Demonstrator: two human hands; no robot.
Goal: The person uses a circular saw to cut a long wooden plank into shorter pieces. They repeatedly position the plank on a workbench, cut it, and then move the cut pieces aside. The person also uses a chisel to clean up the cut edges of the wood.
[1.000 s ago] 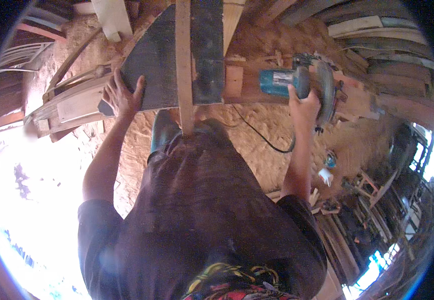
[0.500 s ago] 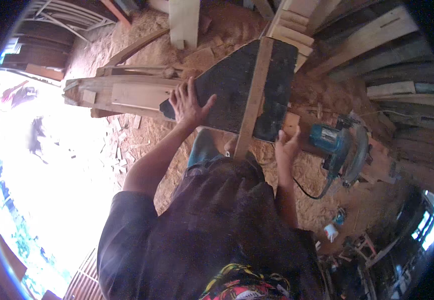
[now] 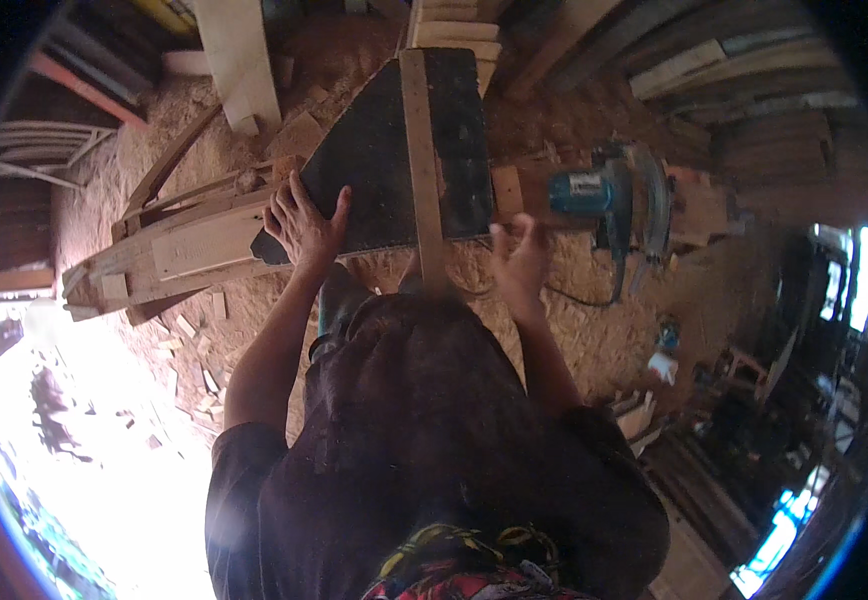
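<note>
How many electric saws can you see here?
1. A blue circular saw sits on the wood, just beyond the right hand. The left hand presses the dark board. Others may hide among the lumber.

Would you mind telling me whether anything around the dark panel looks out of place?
Offcuts lie scattered over the sawdust floor left of the dark panel, and the blue circular saw sits unattended on its side beside it.

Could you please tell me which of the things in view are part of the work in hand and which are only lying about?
In hand:
- dark panel, pressed by the left hand
- wooden strip lying across it
- blue circular saw, nearest the open right hand

Lying about:
- pale plank
- stacked timber beside the panel
- offcuts on the sawdust floor
</note>
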